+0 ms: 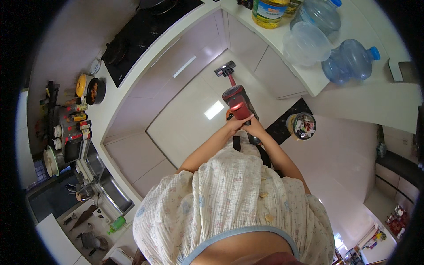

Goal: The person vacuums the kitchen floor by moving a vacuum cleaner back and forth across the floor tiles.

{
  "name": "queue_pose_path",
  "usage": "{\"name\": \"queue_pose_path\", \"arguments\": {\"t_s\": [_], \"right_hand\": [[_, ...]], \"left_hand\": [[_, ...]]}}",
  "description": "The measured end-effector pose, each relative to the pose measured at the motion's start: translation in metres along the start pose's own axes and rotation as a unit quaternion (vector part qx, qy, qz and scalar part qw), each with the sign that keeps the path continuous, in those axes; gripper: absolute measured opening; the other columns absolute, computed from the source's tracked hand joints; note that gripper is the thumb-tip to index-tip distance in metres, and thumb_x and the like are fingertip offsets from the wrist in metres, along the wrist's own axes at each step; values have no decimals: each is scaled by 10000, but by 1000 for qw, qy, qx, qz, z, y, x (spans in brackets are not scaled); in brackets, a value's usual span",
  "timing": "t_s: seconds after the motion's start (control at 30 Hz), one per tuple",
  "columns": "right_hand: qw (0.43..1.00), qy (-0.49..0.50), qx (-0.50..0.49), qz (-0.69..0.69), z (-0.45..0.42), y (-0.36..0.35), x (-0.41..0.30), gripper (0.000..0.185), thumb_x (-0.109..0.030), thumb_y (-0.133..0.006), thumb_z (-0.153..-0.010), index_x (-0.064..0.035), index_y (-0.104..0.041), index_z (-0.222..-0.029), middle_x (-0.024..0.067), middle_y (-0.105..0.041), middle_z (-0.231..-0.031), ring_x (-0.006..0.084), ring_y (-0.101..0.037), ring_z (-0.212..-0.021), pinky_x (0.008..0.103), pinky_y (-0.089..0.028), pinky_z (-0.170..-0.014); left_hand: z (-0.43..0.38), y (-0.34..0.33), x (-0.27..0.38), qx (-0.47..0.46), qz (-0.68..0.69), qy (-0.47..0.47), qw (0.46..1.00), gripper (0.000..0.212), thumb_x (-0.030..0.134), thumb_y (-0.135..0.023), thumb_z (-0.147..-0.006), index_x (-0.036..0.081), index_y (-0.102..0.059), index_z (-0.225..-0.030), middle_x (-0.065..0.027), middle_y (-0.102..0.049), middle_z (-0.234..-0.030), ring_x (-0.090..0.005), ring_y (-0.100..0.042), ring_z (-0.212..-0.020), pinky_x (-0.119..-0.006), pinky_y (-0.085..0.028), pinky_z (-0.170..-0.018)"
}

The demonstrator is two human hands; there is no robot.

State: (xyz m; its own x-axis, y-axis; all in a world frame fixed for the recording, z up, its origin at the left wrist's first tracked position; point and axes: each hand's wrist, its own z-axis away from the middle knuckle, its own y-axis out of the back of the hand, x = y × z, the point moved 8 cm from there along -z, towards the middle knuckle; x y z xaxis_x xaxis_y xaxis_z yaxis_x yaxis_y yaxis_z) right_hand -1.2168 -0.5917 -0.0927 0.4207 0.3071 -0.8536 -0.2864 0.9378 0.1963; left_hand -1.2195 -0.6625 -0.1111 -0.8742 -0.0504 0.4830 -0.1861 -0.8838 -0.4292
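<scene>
A red and dark grey cordless stick vacuum cleaner is held out in front of my body. Its red tube runs down to a dark floor head, which rests on the pale tiled floor near the cabinet corner. My left hand and my right hand meet at the rear of the vacuum, both closed around its handle area. The grip itself is partly hidden by the fingers and the vacuum body.
A full waste bin stands right, by a black floor strip. White-topped counters with pale cabinets border the floor. They carry a black cooktop, several plastic bottles, including a blue water jug, and a steel sink.
</scene>
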Motion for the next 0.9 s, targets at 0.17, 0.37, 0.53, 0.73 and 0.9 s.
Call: {"name": "queue_pose_path", "arguments": {"t_s": [0.17,0.37,0.53,0.73,0.9], "right_hand": [[991,-62,-10,-115,29,-8,17,850,-82,-675,-551,-56,-270,-1298,137,-429,-1233,259,-407,-1145,334,-324,-946],[986,-89,15,-140,66,-6,33,851,-67,-658,-540,-44,-266,-1295,134,-431,-1222,247,-419,-1125,323,-340,-930],[994,-41,72,-66,82,1,48,876,-24,-600,-528,-54,-230,-1322,124,-536,-1045,241,-533,-895,321,-443,-754],[981,-147,39,-125,99,1,41,958,6,-573,-511,-109,-153,-1363,120,-582,-898,206,-555,-656,296,-461,-554],[975,-102,69,-185,80,-7,53,1018,44,-568,-488,-166,-117,-1376,107,-589,-786,157,-519,-512,269,-421,-425]], "left_hand": [[-6,5,-36,13,-10,-43,999,670,283,-743,-662,-2,-412,-1171,-112,-488,-1132,-195,-500,-1005,-320,-455,-789],[2,-8,-63,31,-28,-103,994,599,255,-734,-673,34,-438,-1144,-90,-529,-1069,-181,-522,-962,-311,-443,-795],[6,-24,-77,14,-54,-119,991,517,249,-705,-707,41,-473,-1119,-75,-544,-1041,-173,-524,-953,-302,-436,-787],[9,-27,-86,-15,-46,-88,995,389,192,-681,-718,32,-512,-1029,-72,-580,-923,-162,-573,-787,-268,-470,-624],[16,-29,-71,-18,-66,-80,994,317,168,-623,-761,34,-511,-1026,-73,-581,-902,-158,-573,-761,-262,-463,-588]]}}
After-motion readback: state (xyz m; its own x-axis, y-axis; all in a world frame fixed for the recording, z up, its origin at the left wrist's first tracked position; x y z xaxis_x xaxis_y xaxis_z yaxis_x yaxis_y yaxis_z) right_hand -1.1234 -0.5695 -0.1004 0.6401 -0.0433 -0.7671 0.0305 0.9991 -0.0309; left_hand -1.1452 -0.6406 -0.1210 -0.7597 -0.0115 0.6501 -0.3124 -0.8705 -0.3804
